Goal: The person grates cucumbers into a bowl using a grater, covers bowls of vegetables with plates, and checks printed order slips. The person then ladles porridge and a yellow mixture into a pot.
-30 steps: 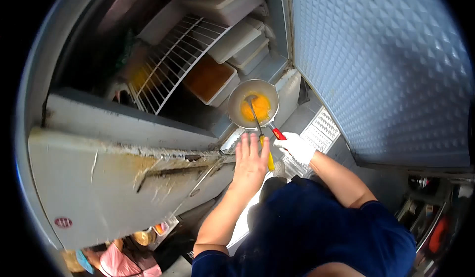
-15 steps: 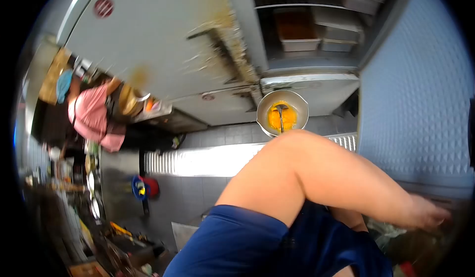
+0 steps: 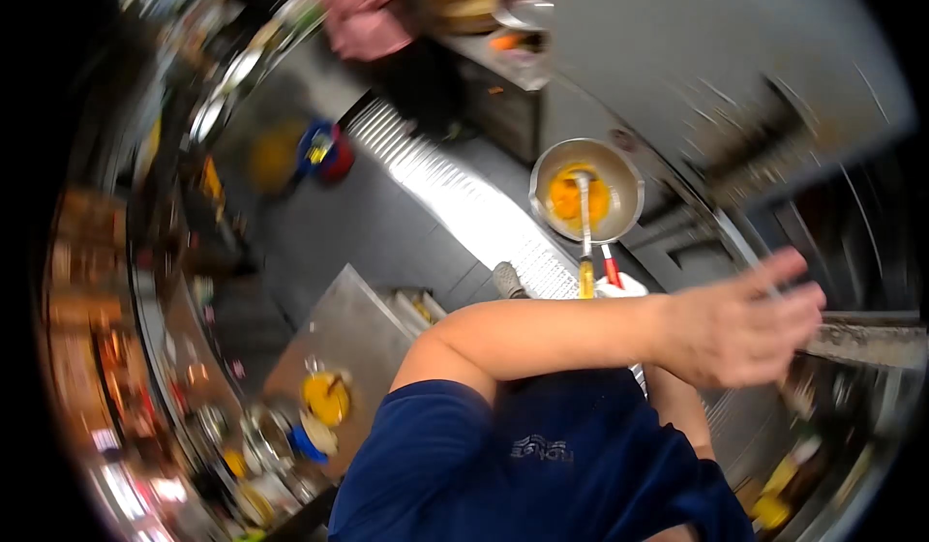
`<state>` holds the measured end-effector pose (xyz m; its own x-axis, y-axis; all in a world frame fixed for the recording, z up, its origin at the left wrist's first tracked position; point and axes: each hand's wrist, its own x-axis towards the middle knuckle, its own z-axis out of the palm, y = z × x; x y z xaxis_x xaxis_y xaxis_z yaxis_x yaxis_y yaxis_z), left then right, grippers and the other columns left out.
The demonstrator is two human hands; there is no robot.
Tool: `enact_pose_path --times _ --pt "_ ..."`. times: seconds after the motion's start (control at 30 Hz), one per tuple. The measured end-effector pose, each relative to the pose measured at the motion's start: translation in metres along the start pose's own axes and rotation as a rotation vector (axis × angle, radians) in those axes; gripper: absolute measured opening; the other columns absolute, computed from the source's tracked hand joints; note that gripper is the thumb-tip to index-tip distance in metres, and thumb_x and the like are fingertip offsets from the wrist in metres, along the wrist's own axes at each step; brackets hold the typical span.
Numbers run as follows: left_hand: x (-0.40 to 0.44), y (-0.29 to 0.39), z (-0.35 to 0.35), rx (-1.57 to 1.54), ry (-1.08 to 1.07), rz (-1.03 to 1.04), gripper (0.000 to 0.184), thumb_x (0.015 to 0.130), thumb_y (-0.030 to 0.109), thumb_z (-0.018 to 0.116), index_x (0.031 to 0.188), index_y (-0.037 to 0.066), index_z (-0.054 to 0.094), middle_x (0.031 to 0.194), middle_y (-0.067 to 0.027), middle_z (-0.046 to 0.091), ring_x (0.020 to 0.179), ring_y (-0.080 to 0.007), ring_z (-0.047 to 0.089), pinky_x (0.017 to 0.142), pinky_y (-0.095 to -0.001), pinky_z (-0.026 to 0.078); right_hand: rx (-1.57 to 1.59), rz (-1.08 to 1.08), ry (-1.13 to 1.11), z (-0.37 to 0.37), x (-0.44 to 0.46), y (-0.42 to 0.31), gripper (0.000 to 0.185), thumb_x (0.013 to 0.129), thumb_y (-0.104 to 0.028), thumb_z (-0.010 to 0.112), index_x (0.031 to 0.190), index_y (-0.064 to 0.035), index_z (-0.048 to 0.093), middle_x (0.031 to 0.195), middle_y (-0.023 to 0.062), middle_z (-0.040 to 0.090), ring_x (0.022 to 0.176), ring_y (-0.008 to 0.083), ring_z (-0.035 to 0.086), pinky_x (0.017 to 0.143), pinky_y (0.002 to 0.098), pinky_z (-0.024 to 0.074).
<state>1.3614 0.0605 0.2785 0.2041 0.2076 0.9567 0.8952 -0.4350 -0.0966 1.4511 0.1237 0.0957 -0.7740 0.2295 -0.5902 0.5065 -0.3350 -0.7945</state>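
A deep metal pan [image 3: 544,189] holds orange-yellow liquid and hangs in front of my body. A ladle [image 3: 584,215] with a yellow-ended handle rests in the liquid. Below the pan show its red handle [image 3: 611,269] and a white cloth [image 3: 624,287]. My right forearm [image 3: 680,411] runs up towards that handle; the right hand itself is hidden behind my left arm, and the pan appears held by it. Stretched across my chest to the right, my left hand [image 3: 740,337] is blurred, its fingers extended and apart, beside the grey fridge [image 3: 706,48]. I see nothing held in it.
A person in a pink top [image 3: 363,5] stands at a counter ahead. A metal drain grate [image 3: 445,198] crosses the dark floor. Blue and red buckets [image 3: 324,150] stand left of it. A steel table [image 3: 339,334] lies at left, with a container of yellow stuff [image 3: 326,399].
My view has swung left, away from the open fridge compartment and its blue quilted door. My left hand has come up from the lower right. The pan stays before me, its red handle now visible.
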Motion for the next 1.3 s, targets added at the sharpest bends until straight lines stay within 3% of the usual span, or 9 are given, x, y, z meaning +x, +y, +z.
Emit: enact_pose_path --times 0.13,0.33,0.5,0.63,0.77,0.87,1.0,1.1,1.3 --pt "-0.124 -0.062 -0.163 0.475 -0.019 -0.583 0.033 0.076 0.018 0.076 0.103 0.0 0.068 0.133 -0.0234 0.058 0.134 -0.0421 0.049 0.117 -0.0675 0.025 -0.127 0.027 -0.137 0.073 0.096 -0.062 0.011 0.099 -0.017 0.063 0.102 -0.0075 0.058 0.067 -0.0038 0.052 0.045 0.0043 0.043 0.04 0.0201 0.0327" --pt "-0.303 -0.009 -0.349 1.134 -0.239 -1.671 0.057 0.086 0.02 0.073 0.135 -0.003 0.056 0.145 -0.0297 0.047 0.142 -0.0487 0.036 0.12 -0.0547 0.029 -0.269 0.072 -0.321 0.156 0.199 -0.124 0.012 0.099 -0.017 0.063 0.105 -0.0061 0.059 0.066 -0.005 0.05 0.043 0.0025 0.039 0.039 0.0172 0.0309" --pt "-0.42 0.088 -0.404 1.299 -0.245 -2.374 0.07 0.089 0.03 0.072 0.146 -0.002 0.045 0.154 -0.0307 0.037 0.145 -0.0495 0.031 0.12 -0.0518 0.029 -0.442 0.07 -0.502 0.238 0.261 -0.166 0.015 0.098 -0.017 0.063 0.107 -0.0059 0.059 0.067 -0.0061 0.05 0.044 0.0018 0.039 0.04 0.0167 0.0314" --pt "-0.456 0.13 -0.414 1.249 -0.116 -2.605 0.071 0.087 0.033 0.074 0.142 -0.004 0.048 0.154 -0.0291 0.037 0.145 -0.0466 0.032 0.117 -0.0501 0.034 -0.564 0.094 -0.646 0.32 0.302 -0.19 0.016 0.098 -0.017 0.063 0.109 -0.0062 0.059 0.067 -0.0065 0.049 0.044 0.0016 0.04 0.04 0.017 0.0315" --pt "-0.508 0.152 -0.396 1.465 0.391 -2.436 0.066 0.091 0.034 0.073 0.139 -0.005 0.049 0.141 -0.0284 0.05 0.128 -0.0452 0.054 0.108 -0.0525 0.044 -0.633 0.142 -0.772 0.4 0.347 -0.195 0.017 0.098 -0.018 0.063 0.108 -0.0054 0.058 0.067 -0.0063 0.049 0.044 0.0018 0.039 0.039 0.0174 0.0314" --pt "-0.494 0.142 -0.429 1.08 2.265 -1.487 0.064 0.096 0.034 0.068 0.142 -0.004 0.045 0.143 -0.026 0.049 0.124 -0.0436 0.058 0.104 -0.0515 0.049 -0.681 0.16 -0.9 0.463 0.383 -0.2 0.017 0.098 -0.017 0.062 0.108 -0.0043 0.058 0.066 -0.006 0.05 0.043 0.002 0.04 0.039 0.0172 0.0321" --pt "-0.553 0.179 -0.455 1.21 2.524 -0.843 0.075 0.1 0.032 0.064 0.155 -0.002 0.025 0.15 -0.0227 0.043 0.134 -0.0426 0.049 0.111 -0.0493 0.045 -0.75 0.201 -1.028 0.541 0.436 -0.213 0.018 0.096 -0.018 0.065 0.107 -0.0046 0.059 0.064 -0.0048 0.052 0.044 0.003 0.042 0.041 0.0186 0.0332" --pt "-0.541 0.181 -0.485 1.298 2.662 -0.474 0.068 0.1 0.043 0.061 0.153 0.006 0.037 0.155 -0.0227 0.033 0.138 -0.038 0.045 0.117 -0.0456 0.039 -0.791 0.261 -1.189 0.608 0.464 -0.24 0.018 0.095 -0.015 0.065 0.109 -0.003 0.062 0.065 -0.0036 0.055 0.044 0.0033 0.043 0.043 0.0191 0.0359" --pt "-0.559 0.24 -0.526 1.352 2.791 0.01 0.046 0.098 0.029 0.062 0.137 0.006 0.05 0.121 -0.017 0.055 0.108 -0.0314 0.058 0.092 -0.0441 0.059 -0.862 0.283 -1.303 0.725 0.517 -0.263 0.016 0.097 -0.014 0.063 0.107 -0.0021 0.066 0.061 -0.0003 0.057 0.04 0.0057 0.045 0.04 0.0212 0.0359"
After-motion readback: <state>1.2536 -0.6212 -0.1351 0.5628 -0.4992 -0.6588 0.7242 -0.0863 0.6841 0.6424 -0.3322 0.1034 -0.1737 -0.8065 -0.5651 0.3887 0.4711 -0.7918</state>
